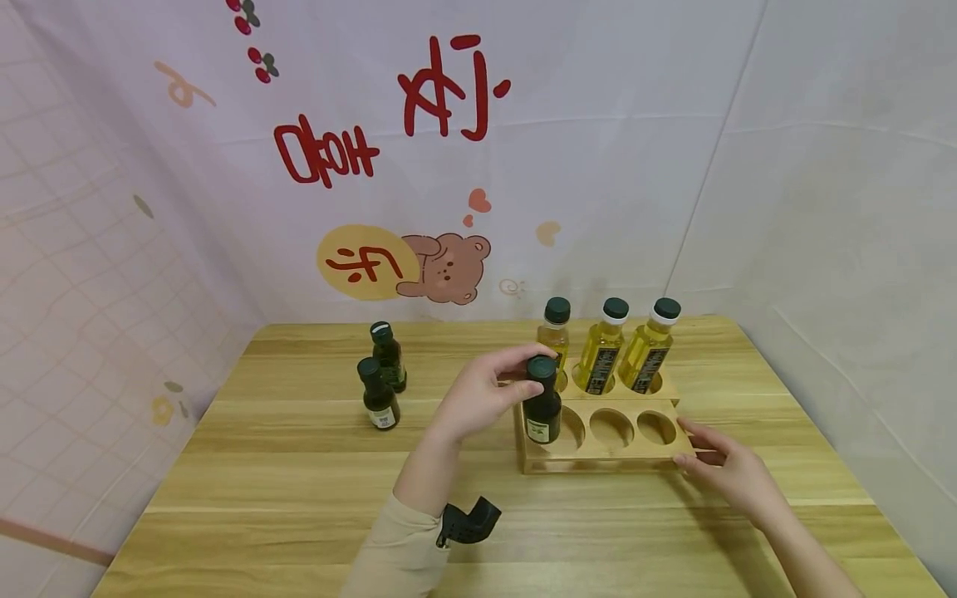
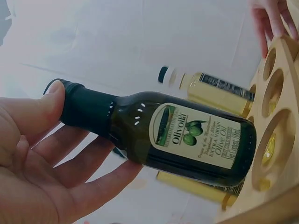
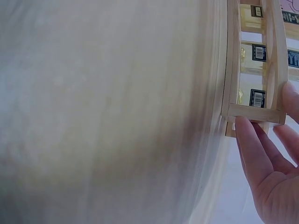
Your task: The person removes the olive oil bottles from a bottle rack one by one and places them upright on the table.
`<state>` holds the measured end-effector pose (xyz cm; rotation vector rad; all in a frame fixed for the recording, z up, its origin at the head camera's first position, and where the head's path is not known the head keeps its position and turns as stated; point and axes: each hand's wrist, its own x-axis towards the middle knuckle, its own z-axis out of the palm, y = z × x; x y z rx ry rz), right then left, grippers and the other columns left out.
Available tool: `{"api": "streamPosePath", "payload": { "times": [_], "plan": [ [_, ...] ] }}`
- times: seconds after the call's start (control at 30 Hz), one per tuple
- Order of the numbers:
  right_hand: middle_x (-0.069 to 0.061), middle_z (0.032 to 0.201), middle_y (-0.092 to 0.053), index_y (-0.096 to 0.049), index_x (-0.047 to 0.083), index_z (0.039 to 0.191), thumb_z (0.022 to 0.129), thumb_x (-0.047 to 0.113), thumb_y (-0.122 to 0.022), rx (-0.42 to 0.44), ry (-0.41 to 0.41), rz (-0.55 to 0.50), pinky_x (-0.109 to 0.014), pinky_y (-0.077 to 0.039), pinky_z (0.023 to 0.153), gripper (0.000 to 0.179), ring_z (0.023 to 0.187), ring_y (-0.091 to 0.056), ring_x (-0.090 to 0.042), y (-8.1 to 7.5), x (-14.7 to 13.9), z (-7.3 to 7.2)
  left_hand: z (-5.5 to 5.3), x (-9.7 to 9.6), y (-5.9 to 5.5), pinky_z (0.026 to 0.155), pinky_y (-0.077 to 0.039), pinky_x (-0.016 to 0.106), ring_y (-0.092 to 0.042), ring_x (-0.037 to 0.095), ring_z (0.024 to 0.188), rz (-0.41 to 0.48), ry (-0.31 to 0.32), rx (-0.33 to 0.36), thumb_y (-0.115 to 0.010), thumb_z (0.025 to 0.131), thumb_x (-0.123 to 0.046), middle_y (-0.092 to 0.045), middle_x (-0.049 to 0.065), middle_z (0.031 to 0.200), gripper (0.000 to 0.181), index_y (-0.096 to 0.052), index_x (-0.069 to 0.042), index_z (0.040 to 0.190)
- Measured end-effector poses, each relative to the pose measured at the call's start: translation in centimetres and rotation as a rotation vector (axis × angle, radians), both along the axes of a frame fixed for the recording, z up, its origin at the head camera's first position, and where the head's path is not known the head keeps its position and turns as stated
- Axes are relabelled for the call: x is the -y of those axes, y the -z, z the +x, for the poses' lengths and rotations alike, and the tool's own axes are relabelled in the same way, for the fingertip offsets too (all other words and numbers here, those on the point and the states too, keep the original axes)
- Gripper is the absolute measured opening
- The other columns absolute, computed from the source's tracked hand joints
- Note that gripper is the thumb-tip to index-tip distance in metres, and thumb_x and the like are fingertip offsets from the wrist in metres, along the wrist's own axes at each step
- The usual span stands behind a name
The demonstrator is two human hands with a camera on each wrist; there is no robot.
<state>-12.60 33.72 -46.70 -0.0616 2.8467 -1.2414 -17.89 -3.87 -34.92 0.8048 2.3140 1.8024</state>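
My left hand (image 1: 482, 397) pinches a dark green olive oil bottle (image 2: 187, 140) by its capped neck, thumb on one side and fingertips on the other. In the head view this bottle stands over the left end of the front row of a two-tier wooden rack (image 1: 598, 465); in the left wrist view its base is close to the round holes. The rack's right end is held by my right hand (image 1: 728, 473), with the thumb near the front corner and the fingers along the end. Three clear bottles of yellow oil (image 1: 601, 357) stand in the rack's back row.
Two more dark bottles, one nearer (image 1: 380, 399) and one behind it (image 1: 390, 357), stand on the wooden table (image 1: 284, 465) left of my left hand. A white cloth backdrop (image 1: 598, 166) with red lettering and a bear drawing hangs behind the table.
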Motion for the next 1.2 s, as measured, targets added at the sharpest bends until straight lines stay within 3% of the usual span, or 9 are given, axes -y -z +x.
{"api": "streamPosePath", "payload": {
  "times": [0.37,0.6,1.0,1.2],
  "plan": [
    [-0.032,0.130,-0.055,-0.044,0.004,0.149,0.093,0.032,-0.072,0.006,-0.008,0.011,-0.024,-0.054,0.073,0.068,0.109,-0.062,-0.041,-0.1,0.0,-0.2,0.5,4.0,0.5,0.084,-0.054,0.035,-0.064,0.024,0.105,0.010,-0.028,-0.020,-0.068,0.092,-0.003,-0.066,0.009,0.124,0.037,-0.065,-0.008,0.129],
    [-0.033,0.130,-0.055,-0.045,0.003,0.148,0.093,0.031,-0.072,0.009,-0.001,0.006,-0.023,-0.053,0.073,0.068,0.109,-0.062,-0.042,-0.1,0.0,0.0,0.6,6.3,1.8,0.085,-0.054,0.034,-0.065,0.025,0.106,0.009,-0.039,-0.028,-0.067,0.092,-0.001,-0.066,0.011,0.122,0.036,-0.065,-0.004,0.128],
    [-0.032,0.130,-0.055,-0.045,0.004,0.148,0.092,0.030,-0.073,0.001,0.000,0.006,-0.023,-0.053,0.073,0.067,0.109,-0.062,-0.042,0.1,0.0,0.0,1.1,10.5,3.8,0.085,-0.053,0.034,-0.064,0.026,0.104,-0.046,-0.168,0.007,-0.069,0.091,-0.001,-0.068,0.010,0.119,0.038,-0.065,-0.005,0.128],
    [-0.033,0.132,-0.054,-0.046,0.003,0.148,0.093,0.031,-0.072,-0.003,-0.002,0.008,-0.023,-0.054,0.073,0.067,0.109,-0.063,-0.042,0.0,0.1,0.0,1.5,12.6,4.5,0.084,-0.052,0.030,-0.064,0.027,0.103,-0.026,-0.168,0.008,-0.068,0.092,-0.001,-0.068,0.014,0.118,0.038,-0.062,0.000,0.130]
  ]
}}
